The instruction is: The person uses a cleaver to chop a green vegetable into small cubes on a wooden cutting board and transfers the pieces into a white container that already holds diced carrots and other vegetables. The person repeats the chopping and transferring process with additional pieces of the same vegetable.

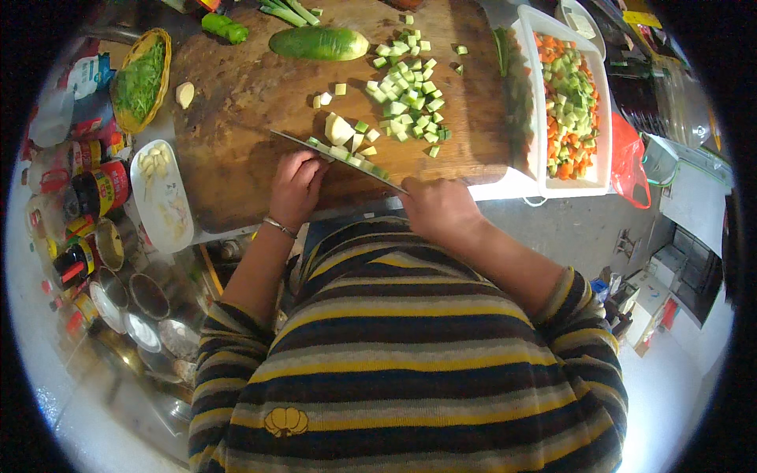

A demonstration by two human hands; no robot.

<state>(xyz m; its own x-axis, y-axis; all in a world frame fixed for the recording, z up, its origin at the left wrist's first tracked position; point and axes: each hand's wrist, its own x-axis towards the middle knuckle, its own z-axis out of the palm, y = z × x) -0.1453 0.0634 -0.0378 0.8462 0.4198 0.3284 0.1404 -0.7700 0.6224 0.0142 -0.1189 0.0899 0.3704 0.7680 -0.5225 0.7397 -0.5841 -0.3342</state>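
My right hand [440,210] grips the handle of a kitchen knife [355,167], its blade slanting left across the front of the wooden cutting board [248,118]. Pale green cut pieces lie along the blade's far side. My left hand [298,180], with a bracelet at the wrist, rests curled against the near side of the blade; whether it holds a piece is hidden. Just beyond the blade sits a pale vegetable chunk [339,129]. Green-skinned cubes [411,94] are heaped to its right. Farther back lies a large piece of green-skinned vegetable [319,44], perhaps radish or cucumber.
A white plastic bin [541,118] of diced orange and green vegetables stands right of the board, beside a red plastic bag [628,159]. To the left are a white dish [162,227] with garlic cloves, a wicker basket [167,65] of greens, and several sauce bottles [109,188].
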